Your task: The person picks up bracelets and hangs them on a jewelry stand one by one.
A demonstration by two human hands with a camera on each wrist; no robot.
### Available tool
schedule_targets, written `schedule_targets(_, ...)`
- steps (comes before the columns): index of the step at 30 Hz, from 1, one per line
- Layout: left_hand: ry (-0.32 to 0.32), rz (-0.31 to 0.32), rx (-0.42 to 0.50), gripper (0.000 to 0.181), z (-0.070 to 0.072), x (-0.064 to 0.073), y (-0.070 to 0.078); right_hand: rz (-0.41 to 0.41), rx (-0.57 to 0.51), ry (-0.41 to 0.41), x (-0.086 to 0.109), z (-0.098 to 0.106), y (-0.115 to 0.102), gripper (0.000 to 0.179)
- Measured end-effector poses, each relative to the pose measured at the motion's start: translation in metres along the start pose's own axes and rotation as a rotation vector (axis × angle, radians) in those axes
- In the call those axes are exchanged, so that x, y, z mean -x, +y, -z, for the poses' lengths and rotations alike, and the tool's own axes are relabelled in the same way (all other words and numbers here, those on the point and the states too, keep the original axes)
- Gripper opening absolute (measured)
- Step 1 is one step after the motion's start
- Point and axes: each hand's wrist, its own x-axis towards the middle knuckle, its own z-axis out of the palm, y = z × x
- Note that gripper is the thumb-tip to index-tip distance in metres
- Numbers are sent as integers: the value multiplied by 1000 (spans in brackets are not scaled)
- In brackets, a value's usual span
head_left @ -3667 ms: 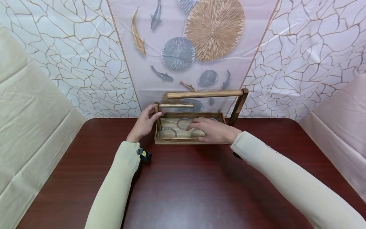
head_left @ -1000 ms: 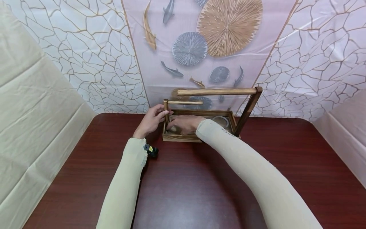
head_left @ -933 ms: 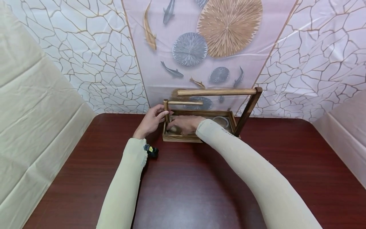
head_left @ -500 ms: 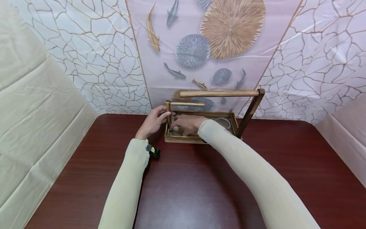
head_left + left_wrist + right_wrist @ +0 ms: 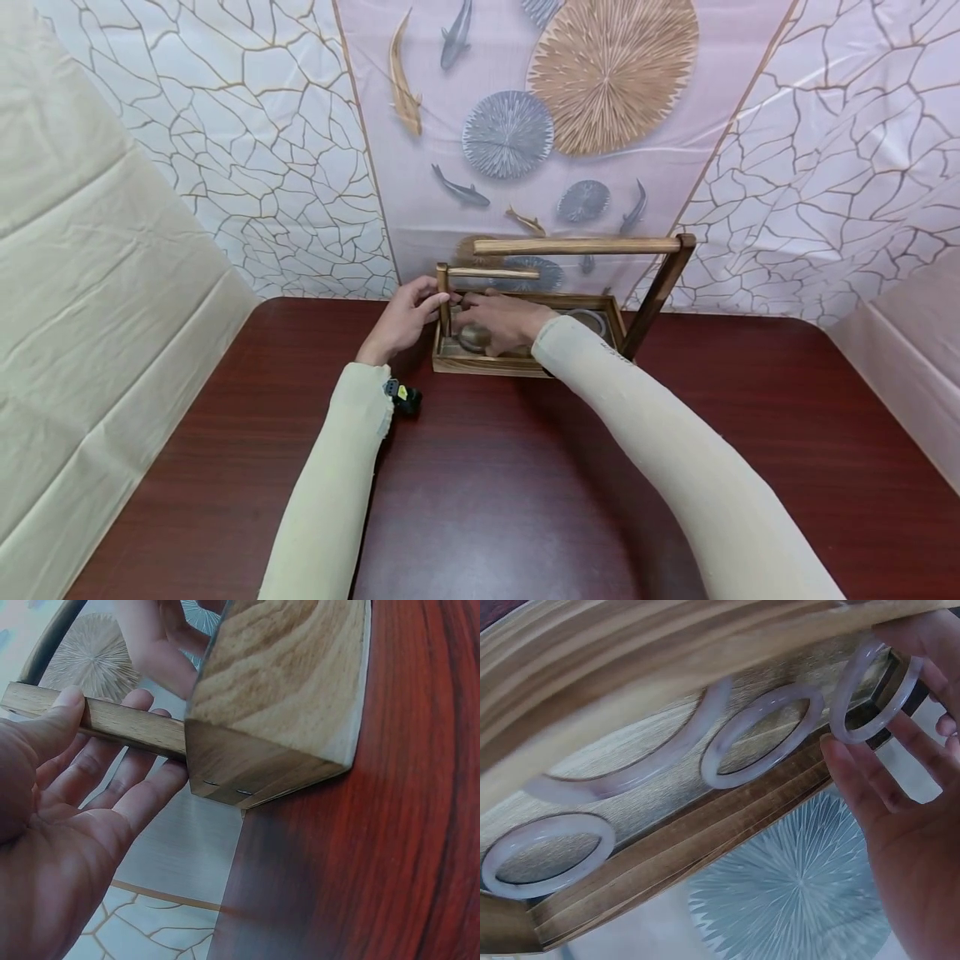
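A wooden box [image 5: 487, 366] with upright posts and crossbars stands at the far side of the table. In the head view my left hand [image 5: 397, 323] is at its left end. The left wrist view has the thumb and fingers of that hand pinching the left post [image 5: 135, 729]. My right hand [image 5: 504, 320] reaches into the box near the left end. In the right wrist view, its thumb and fingers grip a pale, translucent bangle [image 5: 838, 705], tilted up. Further bangles lie on the box floor, one beside it [image 5: 714, 761], another in the corner [image 5: 526, 890].
A long upper crossbar [image 5: 577, 246] runs from a tall dark post [image 5: 658, 298] at the right, with a shorter crossbar [image 5: 495, 273] lower at the left. The glossy red-brown table [image 5: 465, 483] ends at a patterned cloth backdrop [image 5: 300, 167].
My right hand has moved from over the middle of the box to its left end, then slightly back right, and now grips a bangle. The left hand stays at the left post.
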Motion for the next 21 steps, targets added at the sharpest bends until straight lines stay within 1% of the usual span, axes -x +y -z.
schedule_targets(4, -3, 5, 0, 28, 0, 0, -1, -26, -21, 16, 7, -1, 4, 65)
schedule_targets(8, -4, 3, 8, 27, 0, 0, -1, -36, -39, 58, 14, -2, 6, 69)
schedule_targets(16, -5, -3, 25, 27, -1, 0, -3, -14, -42, 175, 29, -4, 6, 69)
schedule_targets(21, -1, -5, 36, 27, -1, -1, -2, -12, -34, 213, 36, -4, 5, 69)
